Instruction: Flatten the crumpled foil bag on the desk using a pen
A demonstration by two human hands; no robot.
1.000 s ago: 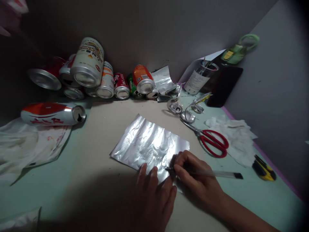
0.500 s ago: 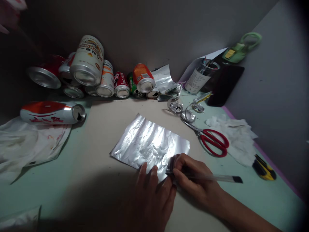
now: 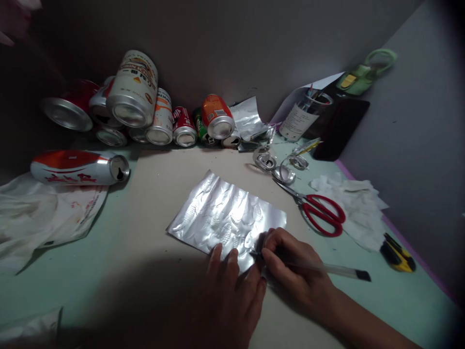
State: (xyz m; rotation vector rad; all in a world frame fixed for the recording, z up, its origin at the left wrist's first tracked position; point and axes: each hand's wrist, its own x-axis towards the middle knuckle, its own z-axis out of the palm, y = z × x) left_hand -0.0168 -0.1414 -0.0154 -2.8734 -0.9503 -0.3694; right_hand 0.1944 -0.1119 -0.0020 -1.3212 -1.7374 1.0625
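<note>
A silver metal sheet, embossed with wavy leaf-like marks, lies on a pale board. My left hand rests flat with fingers apart, its fingertips on the sheet's near edge. In my right hand a pen with a clear barrel and dark end cap is pinched. Its tip meets the sheet near the right part of the near edge, just beyond my left fingers. Right of the sheet lie red-handled scissors, blades partly apart.
Several drink cans are stacked along the wall; another can lies on a plastic bag. Cut can ends, a pen cup, a phone, crumpled tissue and a yellow-black utility knife sit at the right.
The pen's tip has shifted slightly up on the sheet while its capped end has dipped right and down. My left hand stays in place on the sheet.
</note>
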